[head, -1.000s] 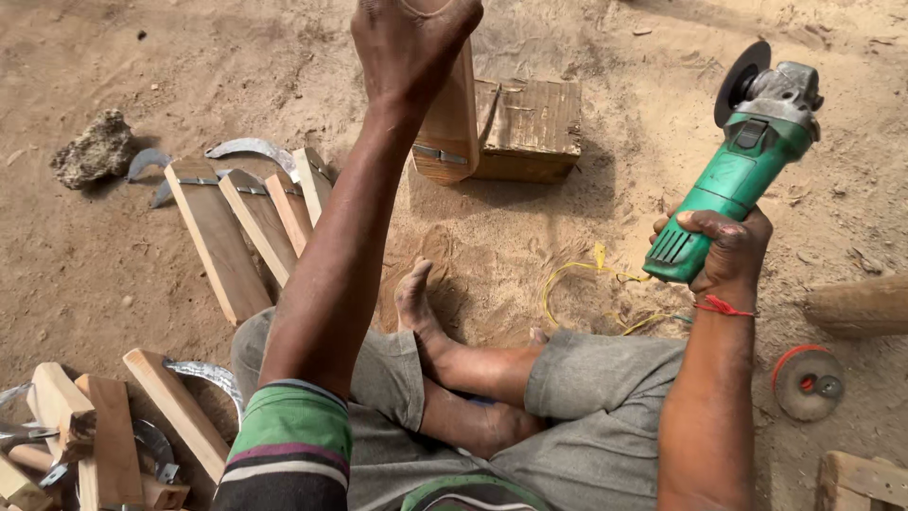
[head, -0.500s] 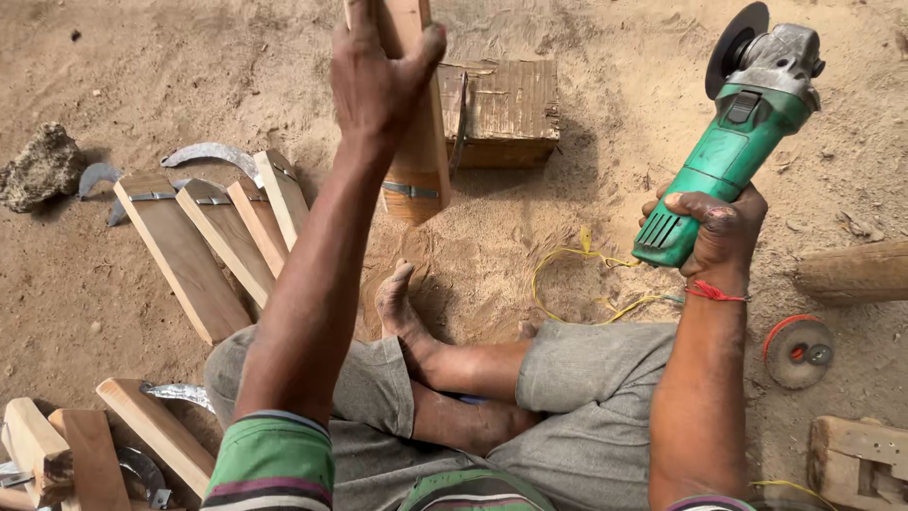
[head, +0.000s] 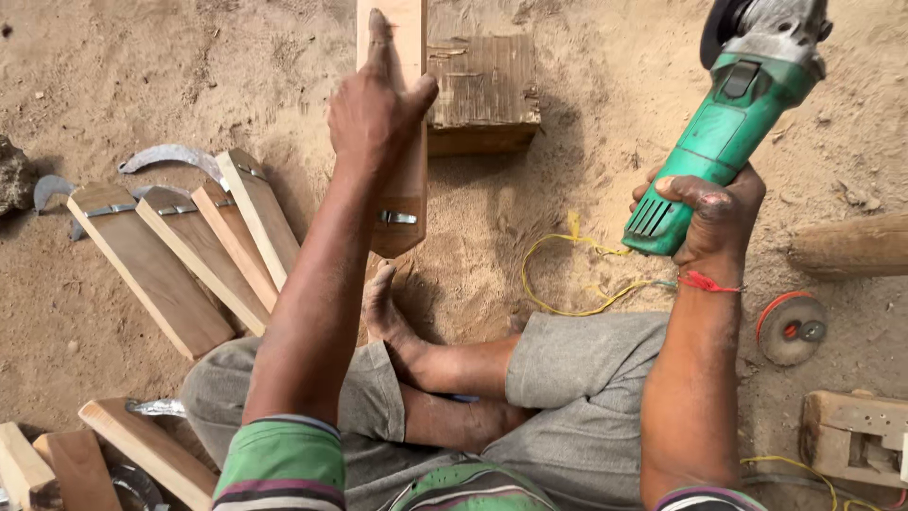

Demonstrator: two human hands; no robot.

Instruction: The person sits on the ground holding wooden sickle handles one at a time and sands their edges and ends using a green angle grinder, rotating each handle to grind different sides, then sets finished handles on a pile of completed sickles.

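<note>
Above sandy ground, a seated person lifts a plank and a grinder.

Left hand [head: 378, 109] has fingers clamped on the upright plank [head: 402, 203], before a wooden block [head: 482, 90]; right hand [head: 709, 213] has fingers wrapped around the green grinder [head: 728, 132], over a yellow cord [head: 567, 274]. More planks [head: 180, 265] lie left.

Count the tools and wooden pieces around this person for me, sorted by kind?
Wooden handles fanned out on the sand: 4
Wooden handle held up in the left hand: 1
Green angle grinder in the right hand: 1
Wooden block: 1
Loose grinding disc: 1
Total: 8
</note>
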